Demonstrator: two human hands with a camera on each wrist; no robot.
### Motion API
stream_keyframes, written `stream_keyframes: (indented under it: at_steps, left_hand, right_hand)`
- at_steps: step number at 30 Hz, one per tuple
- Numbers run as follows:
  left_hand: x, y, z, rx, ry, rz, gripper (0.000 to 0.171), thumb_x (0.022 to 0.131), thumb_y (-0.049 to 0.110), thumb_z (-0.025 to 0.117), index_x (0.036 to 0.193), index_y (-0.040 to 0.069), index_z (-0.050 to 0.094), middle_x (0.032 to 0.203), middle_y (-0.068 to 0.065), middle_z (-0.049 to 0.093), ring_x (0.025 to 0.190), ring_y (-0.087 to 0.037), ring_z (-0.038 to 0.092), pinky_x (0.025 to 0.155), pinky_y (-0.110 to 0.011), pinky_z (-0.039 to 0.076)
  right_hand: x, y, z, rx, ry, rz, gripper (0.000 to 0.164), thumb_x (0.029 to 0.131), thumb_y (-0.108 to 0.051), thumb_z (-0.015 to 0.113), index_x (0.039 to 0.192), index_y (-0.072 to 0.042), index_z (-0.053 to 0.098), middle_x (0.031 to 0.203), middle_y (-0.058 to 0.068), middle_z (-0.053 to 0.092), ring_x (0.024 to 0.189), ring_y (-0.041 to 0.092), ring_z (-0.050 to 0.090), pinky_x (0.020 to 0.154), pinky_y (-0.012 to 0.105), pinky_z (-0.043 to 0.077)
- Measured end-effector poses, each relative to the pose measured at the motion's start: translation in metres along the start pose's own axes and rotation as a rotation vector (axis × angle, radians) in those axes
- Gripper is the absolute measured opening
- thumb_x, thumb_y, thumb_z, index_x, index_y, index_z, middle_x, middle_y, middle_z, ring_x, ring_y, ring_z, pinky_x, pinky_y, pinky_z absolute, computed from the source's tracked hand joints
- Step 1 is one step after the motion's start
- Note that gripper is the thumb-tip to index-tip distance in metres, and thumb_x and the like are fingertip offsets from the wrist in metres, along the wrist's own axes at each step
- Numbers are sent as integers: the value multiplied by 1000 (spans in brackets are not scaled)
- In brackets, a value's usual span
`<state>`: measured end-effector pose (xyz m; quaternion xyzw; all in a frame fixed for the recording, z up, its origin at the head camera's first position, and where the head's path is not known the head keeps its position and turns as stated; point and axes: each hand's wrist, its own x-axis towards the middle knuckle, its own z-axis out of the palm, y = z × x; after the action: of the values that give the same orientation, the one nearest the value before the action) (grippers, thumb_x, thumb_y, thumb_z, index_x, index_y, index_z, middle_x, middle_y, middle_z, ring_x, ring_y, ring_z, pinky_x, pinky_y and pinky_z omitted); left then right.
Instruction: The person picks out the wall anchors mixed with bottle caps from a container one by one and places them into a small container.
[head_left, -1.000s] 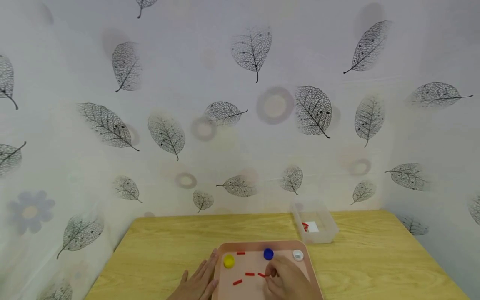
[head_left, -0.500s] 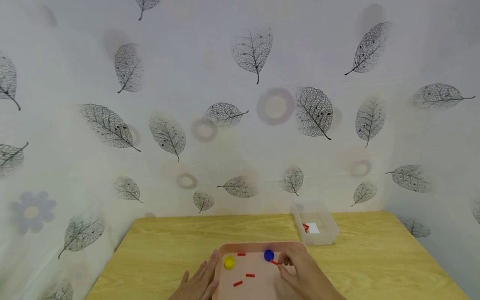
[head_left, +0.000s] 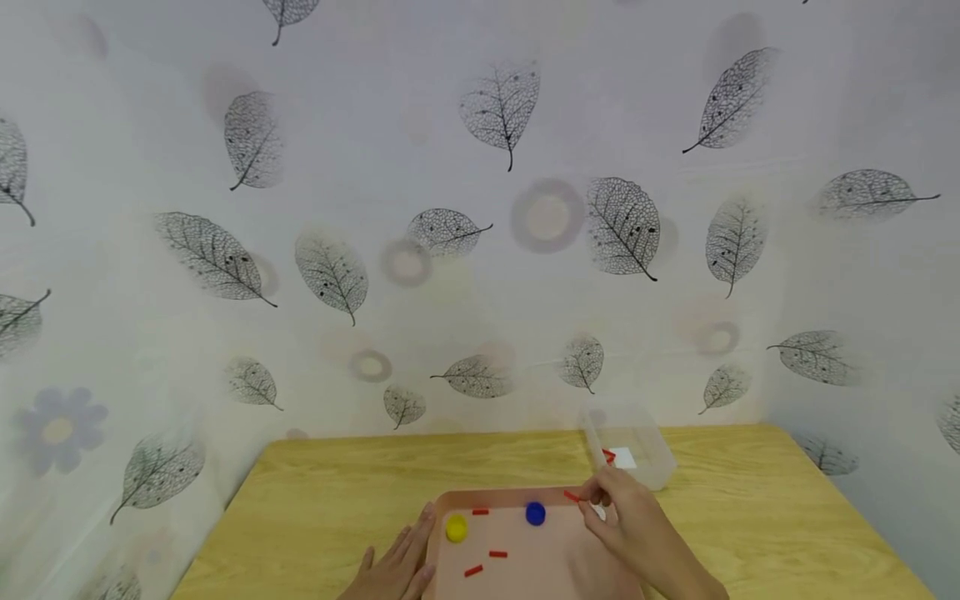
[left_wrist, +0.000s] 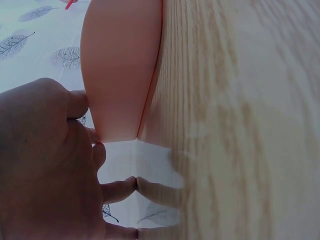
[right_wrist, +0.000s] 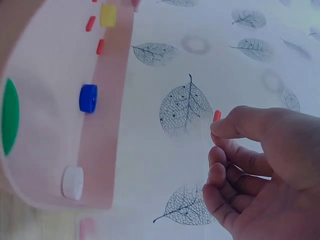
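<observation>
Right hand (head_left: 633, 527) pinches a red stick (head_left: 572, 496); left hand (head_left: 397, 557) rests spread at the pink tray (head_left: 536, 558)

The right thumb and forefinger pinch the stick close to one end, leaving the other end pointing out past the fingertips toward the left. The right wrist view shows it against the patterned wall covering (right_wrist: 165, 65), so it appears lifted and touching nothing but the fingers. The other right-hand fingers curl loosely below the pinch.

The left hand lies with fingers extended along the tray's left side, by the wooden tabletop (head_left: 337, 467); it holds nothing. How firmly it presses cannot be told.

By the right fingertips, partly hidden by them in the head view, is a white cap (right_wrist: 73, 183). A blue cap (head_left: 536, 513) lies between the hands, nearer the right; a yellow cap (head_left: 456, 528) sits just beside the left. Three loose sticks (head_left: 498, 554) lie between the hands too. Beyond the right hand stands a clear plastic bin (head_left: 654, 454).

To handle the stick well, a light pinch seems best: so small a piece could twist or slip if squeezed. Keeping the wrist raised should spare the white cap a knock, while a steady left hand would help stop the tray sliding.
</observation>
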<state>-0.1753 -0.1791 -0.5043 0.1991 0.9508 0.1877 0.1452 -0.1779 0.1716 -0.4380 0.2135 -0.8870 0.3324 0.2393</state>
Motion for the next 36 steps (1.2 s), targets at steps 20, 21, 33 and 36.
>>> stream_keyframes:
  at_steps: [20,21,33,36]
  left_hand:
    - [0,-4,1,-93,-6,7,67,96,64,19,153,33,1,158,3,10,139,-40,19,91,-80,3]
    - [0,-4,1,-91,-8,7,67,96,64,19,153,33,1,158,2,10,139,-40,19,91,-80,3]
    - [7,0,2,-43,34,-18,68,96,64,21,153,33,3,158,0,15,136,-40,30,91,-81,9]
    - [12,-2,4,-32,63,-14,65,97,62,21,153,34,4,157,-1,18,131,-43,36,90,-81,12]
  right_hand:
    - [15,25,-30,-64,84,61,25,77,0,73,84,-21,61,84,-15,58,74,5,54,66,21,48]
    - [16,26,-32,-65,83,72,24,78,0,73,85,-20,61,85,-15,59,75,4,54,67,22,49]
    - [20,47,-43,-95,124,136,20,80,0,69,88,-17,63,82,-12,59,75,7,53,67,18,45]
    - [19,51,-43,-92,126,146,19,81,-1,70,88,-17,62,81,-12,58,75,9,52,67,19,44]
